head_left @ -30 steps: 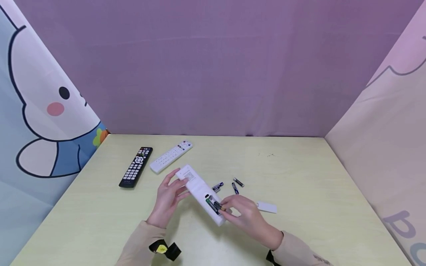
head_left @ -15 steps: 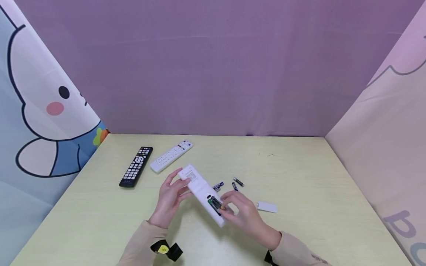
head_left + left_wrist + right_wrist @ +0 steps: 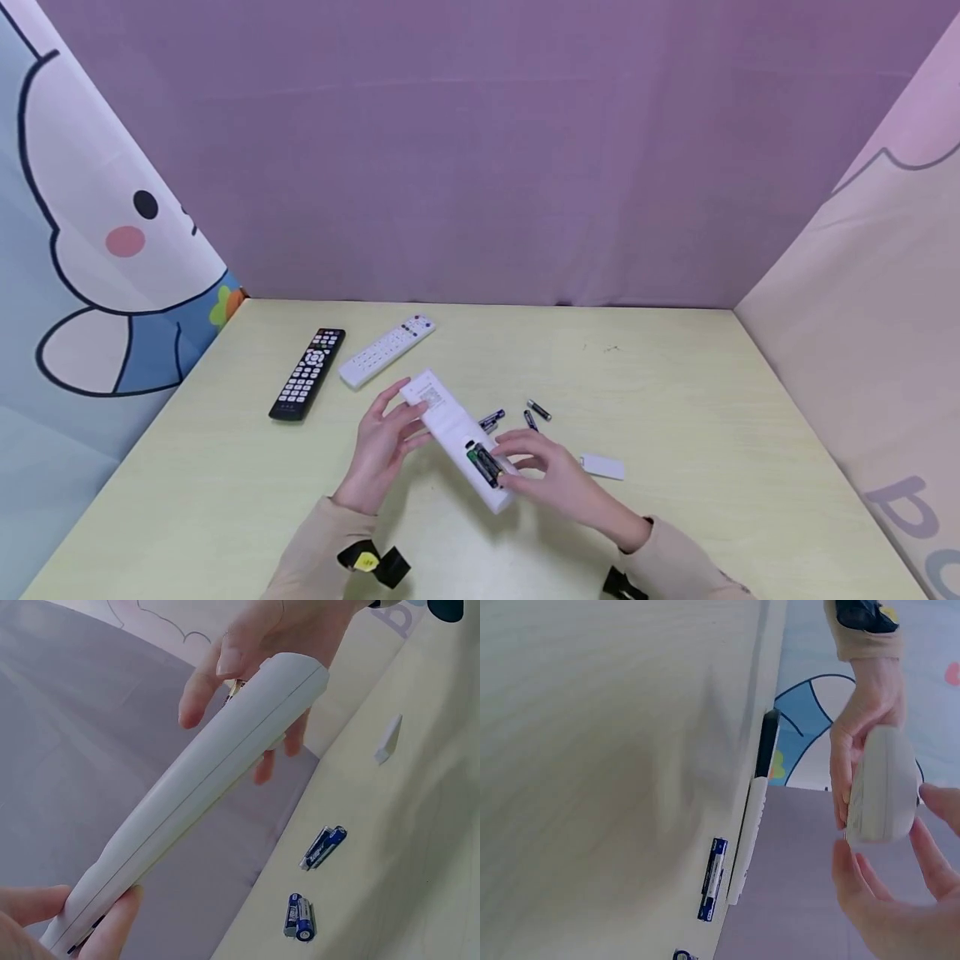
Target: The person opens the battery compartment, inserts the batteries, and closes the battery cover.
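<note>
My left hand (image 3: 381, 446) grips the far end of a white remote control (image 3: 448, 421), tilted with its back up. Two batteries (image 3: 484, 463), one greenish and one dark, lie in its uncovered compartment. Around the near end, my right hand (image 3: 551, 479) has its thumb and index finger close to the compartment. Its other fingers (image 3: 295, 736) reach past the remote's underside in the left wrist view; contact there is unclear. In the right wrist view, the remote's end (image 3: 885, 787) sits between the spread fingers. A white battery cover (image 3: 602, 467) lies on the table to the right.
Beyond the held remote lie several loose blue batteries (image 3: 324, 847) in small groups. A black remote control (image 3: 307, 375) and a second white remote control (image 3: 386, 352) rest at the back left. Purple cloth (image 3: 480, 158) stands behind the table (image 3: 690, 400).
The dark battery has gone down flat into the compartment beside the greenish one. My right thumb and index finger have come off it and spread a little. The left hand keeps its grip.
</note>
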### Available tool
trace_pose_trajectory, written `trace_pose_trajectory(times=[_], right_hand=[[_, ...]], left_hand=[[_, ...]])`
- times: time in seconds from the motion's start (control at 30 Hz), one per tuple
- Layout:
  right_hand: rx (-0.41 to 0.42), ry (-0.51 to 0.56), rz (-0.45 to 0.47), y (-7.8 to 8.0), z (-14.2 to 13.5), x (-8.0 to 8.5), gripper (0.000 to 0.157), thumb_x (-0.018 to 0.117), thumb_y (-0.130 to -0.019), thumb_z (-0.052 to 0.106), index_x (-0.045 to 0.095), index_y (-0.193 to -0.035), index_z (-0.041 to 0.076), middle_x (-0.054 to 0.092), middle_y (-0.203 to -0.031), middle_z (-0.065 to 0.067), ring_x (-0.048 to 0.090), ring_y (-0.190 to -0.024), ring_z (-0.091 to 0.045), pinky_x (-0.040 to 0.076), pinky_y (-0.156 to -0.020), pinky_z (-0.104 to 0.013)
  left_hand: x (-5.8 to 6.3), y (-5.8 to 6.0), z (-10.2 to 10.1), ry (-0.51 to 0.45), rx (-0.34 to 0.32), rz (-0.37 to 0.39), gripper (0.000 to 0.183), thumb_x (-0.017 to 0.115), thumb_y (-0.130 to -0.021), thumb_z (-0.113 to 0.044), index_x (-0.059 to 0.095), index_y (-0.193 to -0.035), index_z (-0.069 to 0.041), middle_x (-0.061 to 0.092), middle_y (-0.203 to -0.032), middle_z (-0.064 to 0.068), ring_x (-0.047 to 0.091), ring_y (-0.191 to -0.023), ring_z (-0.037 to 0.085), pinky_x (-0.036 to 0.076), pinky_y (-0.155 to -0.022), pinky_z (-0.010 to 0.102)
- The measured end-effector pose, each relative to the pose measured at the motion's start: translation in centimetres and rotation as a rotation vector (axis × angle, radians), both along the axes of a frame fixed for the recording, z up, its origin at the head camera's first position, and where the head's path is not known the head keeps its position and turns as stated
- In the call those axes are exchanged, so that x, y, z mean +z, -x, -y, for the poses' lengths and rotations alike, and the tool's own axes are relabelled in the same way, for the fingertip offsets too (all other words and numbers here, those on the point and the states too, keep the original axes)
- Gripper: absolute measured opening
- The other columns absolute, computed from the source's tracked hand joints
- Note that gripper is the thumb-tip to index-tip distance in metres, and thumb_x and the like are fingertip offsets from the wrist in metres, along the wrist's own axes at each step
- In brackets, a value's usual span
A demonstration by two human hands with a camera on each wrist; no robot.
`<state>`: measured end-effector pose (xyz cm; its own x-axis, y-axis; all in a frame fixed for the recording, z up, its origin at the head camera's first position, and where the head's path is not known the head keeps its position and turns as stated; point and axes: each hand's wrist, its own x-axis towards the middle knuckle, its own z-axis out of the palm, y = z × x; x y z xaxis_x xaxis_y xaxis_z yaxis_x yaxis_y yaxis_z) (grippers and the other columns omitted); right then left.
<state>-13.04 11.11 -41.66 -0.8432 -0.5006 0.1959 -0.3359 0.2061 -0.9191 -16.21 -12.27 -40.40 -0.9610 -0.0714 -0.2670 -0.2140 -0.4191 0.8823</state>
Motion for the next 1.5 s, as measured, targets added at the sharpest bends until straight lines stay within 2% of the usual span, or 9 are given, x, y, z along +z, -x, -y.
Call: trace_pose_trajectory(times=[0.13,0.27,0.5,0.8,1.0,1.23,1.5], right_hand=[[0.092,0.03,0.178,0.3,-0.5,0.2,0.033,0.063,-0.08,0.01,0.057,-0.11,-0.003,0.051,-0.117,-0.02,0.057,-0.097,-0.023,0.052,-0.081,-0.026],[0.128,0.041,0.255,0.5,-0.7,0.2,0.031,0.062,-0.08,0.009,0.057,-0.109,-0.003,0.054,-0.112,-0.021,0.06,-0.088,-0.018,0.054,-0.075,-0.027],[0.1,0.027,0.245,0.2,-0.5,0.4,0.027,0.062,-0.079,0.008,0.059,-0.104,-0.003,0.058,-0.103,-0.02,0.06,-0.078,-0.014,0.055,-0.07,-0.026],[-0.061,-0.025,0.218,-1.1,0.2,0.7,0.024,0.063,-0.079,0.01,0.063,-0.101,0.0,0.058,-0.108,-0.018,0.058,-0.079,-0.014,0.053,-0.07,-0.019],[-0.112,-0.022,0.189,-1.5,0.6,0.6,0.023,0.065,-0.077,0.008,0.065,-0.098,-0.001,0.057,-0.111,-0.02,0.059,-0.084,-0.017,0.052,-0.071,-0.018],[-0.173,-0.003,0.162,-1.5,1.0,0.5,0.022,0.067,-0.074,0.005,0.066,-0.095,-0.002,0.058,-0.107,-0.021,0.059,-0.079,-0.013,0.053,-0.067,-0.018],[-0.241,0.016,0.175,-1.6,1.5,0.1,0.019,0.065,-0.074,0.001,0.067,-0.092,-0.003,0.059,-0.106,-0.02,0.06,-0.086,-0.023,0.053,-0.069,-0.017]], left_hand=[[0.1,0.0,0.0,-0.002,-0.001,0.008,0.051,0.052,-0.083,0.004,0.038,-0.129,-0.012,0.061,-0.093,0.003,0.063,-0.073,0.015,0.056,-0.065,0.027],[0.1,0.0,-0.1,-0.001,-0.002,0.016,0.051,0.052,-0.082,0.005,0.039,-0.128,-0.013,0.061,-0.093,0.004,0.063,-0.073,0.016,0.056,-0.066,0.028],[0.1,0.0,-0.3,0.014,-0.003,-0.001,0.054,0.053,-0.081,0.007,0.037,-0.131,-0.009,0.062,-0.09,0.003,0.064,-0.071,0.016,0.056,-0.065,0.029],[0.2,-0.1,-0.3,0.008,0.009,-0.001,0.054,0.053,-0.081,0.007,0.037,-0.13,-0.009,0.062,-0.088,0.003,0.063,-0.069,0.015,0.056,-0.063,0.028],[0.2,-0.2,-0.3,-0.002,0.007,-0.017,0.054,0.053,-0.081,0.007,0.037,-0.13,-0.009,0.062,-0.089,0.003,0.064,-0.07,0.015,0.056,-0.063,0.028],[0.2,-0.1,-0.3,0.004,0.024,0.008,0.05,0.052,-0.082,0.006,0.04,-0.128,-0.012,0.062,-0.091,0.002,0.064,-0.071,0.015,0.056,-0.062,0.026],[0.3,-0.1,-0.2,-0.003,0.021,-0.009,0.053,0.052,-0.082,0.007,0.037,-0.13,-0.01,0.062,-0.088,0.002,0.064,-0.069,0.015,0.056,-0.062,0.026]])
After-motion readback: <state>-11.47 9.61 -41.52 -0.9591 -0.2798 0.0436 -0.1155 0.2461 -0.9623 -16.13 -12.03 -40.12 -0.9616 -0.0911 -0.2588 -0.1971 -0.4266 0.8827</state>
